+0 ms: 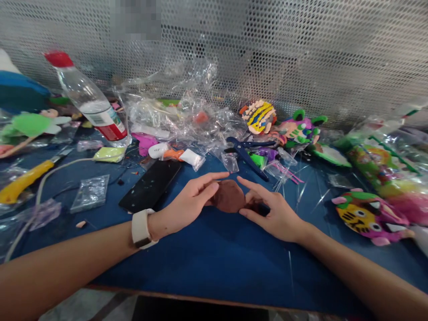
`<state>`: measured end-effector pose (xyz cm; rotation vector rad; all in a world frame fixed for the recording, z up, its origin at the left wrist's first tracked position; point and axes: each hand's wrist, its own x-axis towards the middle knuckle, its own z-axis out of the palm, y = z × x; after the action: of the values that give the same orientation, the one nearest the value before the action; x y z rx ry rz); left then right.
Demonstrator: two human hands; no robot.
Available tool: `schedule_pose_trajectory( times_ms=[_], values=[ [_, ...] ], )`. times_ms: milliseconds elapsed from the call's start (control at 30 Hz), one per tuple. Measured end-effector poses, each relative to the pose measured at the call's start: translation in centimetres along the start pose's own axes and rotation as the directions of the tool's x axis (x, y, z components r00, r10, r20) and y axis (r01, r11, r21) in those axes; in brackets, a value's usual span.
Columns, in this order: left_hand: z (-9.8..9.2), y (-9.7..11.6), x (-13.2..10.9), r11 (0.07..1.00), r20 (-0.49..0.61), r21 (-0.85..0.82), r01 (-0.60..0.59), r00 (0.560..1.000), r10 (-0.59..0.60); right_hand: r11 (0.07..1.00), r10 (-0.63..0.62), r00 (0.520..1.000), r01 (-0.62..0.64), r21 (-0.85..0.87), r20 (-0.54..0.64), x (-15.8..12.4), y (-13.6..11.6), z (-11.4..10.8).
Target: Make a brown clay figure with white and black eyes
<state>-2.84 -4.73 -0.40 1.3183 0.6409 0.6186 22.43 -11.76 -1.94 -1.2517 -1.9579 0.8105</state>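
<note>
A brown clay disc (pixel 230 196) sits between the two hands, over the middle of a blue tabletop (pixel 214 263); whether its lower edge meets the surface cannot be told. The left hand (pixel 191 192) grasps the disc by its left side, thumb laid on the near face and index finger stretched along the upper edge. The right hand (pixel 274 211) grasps it from the other side, thumb at the lower right edge, index fingertip just beside the upper right edge, the remaining fingers curled and partly hidden. A white wristband (pixel 143 228) circles the left wrist, and a black smartphone (pixel 152 183) lies just beyond it. Past the hands are dark blue pliers (pixel 247 158) with handles spread, near a small white packet (pixel 192 158) and a lump of magenta clay (pixel 146 143). Crumpled clear wrappers (pixel 187 113) pile against a perforated metal screen (pixel 284 58). To the left, a red-capped plastic bottle (pixel 95 109) leans in view, with a yellow-handled cutter knife (pixel 28 180) nearer. To the right lie a yellow-striped clay fish (pixel 260 117) and, closer, a colourful clay animal face (pixel 369 216).
</note>
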Motion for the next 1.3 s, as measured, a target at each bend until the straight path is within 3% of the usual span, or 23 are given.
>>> schedule_pose_trajectory(
  times_ms=[233,333,500,767,933,1133,1300],
  values=[
    [0.1,0.5,-0.1,0.981,-0.003,0.188,-0.051,0.999,0.052,0.996,0.029,1.000,-0.028,0.085,-0.003,0.1,-0.3,-0.1],
    [0.0,0.4,-0.1,0.984,-0.046,0.175,-0.024,0.998,0.032,0.978,0.088,0.995,-0.080,0.194,-0.036,0.4,-0.4,0.0],
    [0.0,0.4,0.0,0.980,-0.002,0.197,-0.036,0.999,0.038,0.908,0.206,0.976,-0.162,0.387,-0.072,0.7,-0.4,0.2],
    [-0.4,-0.5,0.0,0.984,0.047,0.163,-0.067,0.997,0.060,0.883,0.268,0.953,-0.185,0.431,-0.140,1.0,-0.4,0.3],
    [-0.2,-0.5,-0.6,0.972,0.102,0.224,-0.068,0.994,0.046,0.843,0.321,0.943,-0.239,0.482,-0.093,1.1,-0.7,0.0],
    [0.1,-0.1,-0.9,0.931,0.024,0.346,-0.116,0.993,0.115,0.857,0.296,0.953,-0.236,0.458,-0.062,0.9,-0.9,0.1],
    [0.0,0.0,-0.8,0.926,0.037,0.354,-0.134,0.991,0.129,0.955,0.195,0.965,-0.147,0.257,-0.173,0.3,-1.0,0.5]
  ],
)
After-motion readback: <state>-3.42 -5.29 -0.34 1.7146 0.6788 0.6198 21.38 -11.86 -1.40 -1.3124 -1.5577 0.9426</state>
